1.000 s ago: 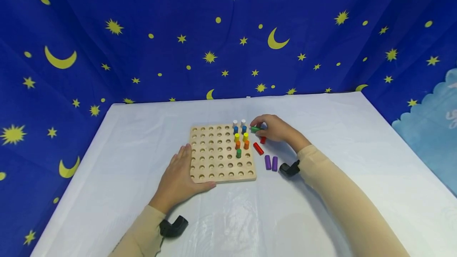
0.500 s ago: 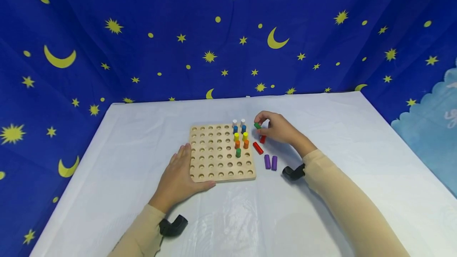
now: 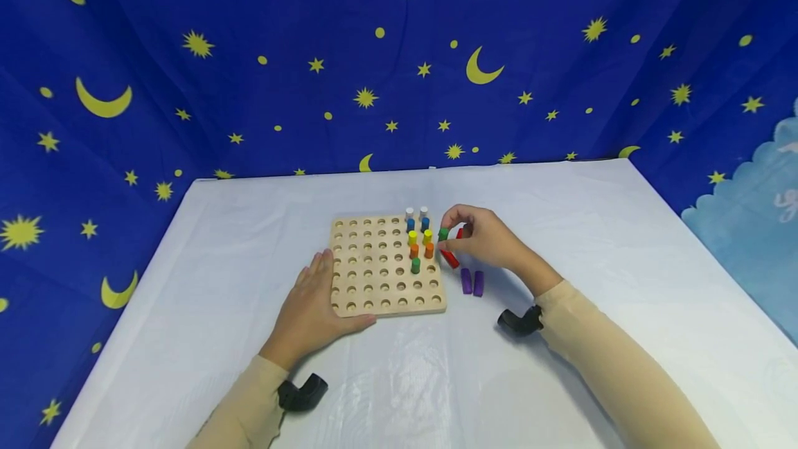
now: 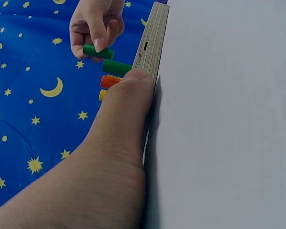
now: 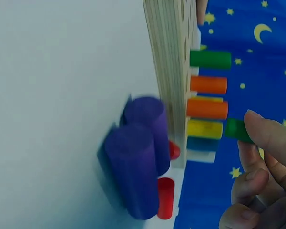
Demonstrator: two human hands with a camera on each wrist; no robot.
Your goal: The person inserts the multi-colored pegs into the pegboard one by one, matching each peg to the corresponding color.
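A wooden pegboard [image 3: 368, 269] with rows of round holes lies on the table. My left hand [image 3: 312, 307] rests along its left side, fingers straight at the edge and thumb at the front corner. Between thumb and fingers my right hand [image 3: 483, 233] pinches a green peg [image 3: 443, 234], held upright in the air just off the board's right edge. White, blue, yellow and orange pegs stand in pairs in the two right columns. In front of them is a single green peg [image 3: 415, 266]. The left wrist view shows the pinched peg above the board's pegs.
Two purple pegs [image 3: 466, 281] lie side by side on the white tabletop [image 3: 399, 380], right of the board. Behind them lie two red pegs [image 3: 450, 259], partly under my right hand. A blue star-patterned cloth [image 3: 280, 75] hangs behind the table.
My right hand first lifted the green peg off the table, then brought it nearer the board and turned it upright. The left hand has stayed on the board.
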